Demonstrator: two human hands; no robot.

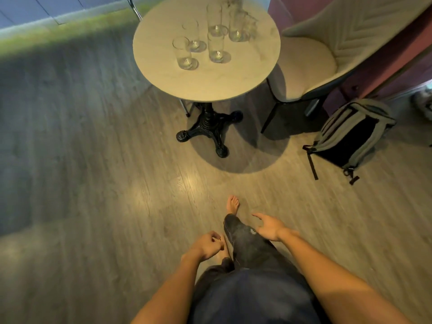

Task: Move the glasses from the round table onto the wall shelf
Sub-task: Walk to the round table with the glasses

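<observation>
Right hand [268, 226]: open wide, fingers spread, palm turned inward, empty. Left hand [208, 245]: fingers curled loosely in, nothing held. Both hang low over the wood floor [93, 183], well apart from the surface. Glasses [216, 46]: clear, upright, clustered on the round surface [245, 73], several farther ones blurred. Cream chair [306, 64] just beside it; grey backpack [350, 134] on floor. No legible writing.

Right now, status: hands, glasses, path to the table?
Left hand loosely curled, right hand open, both empty. Clear tall drinking glasses all on round pale marble table. Bare wood floor ahead, nothing blocking.
</observation>
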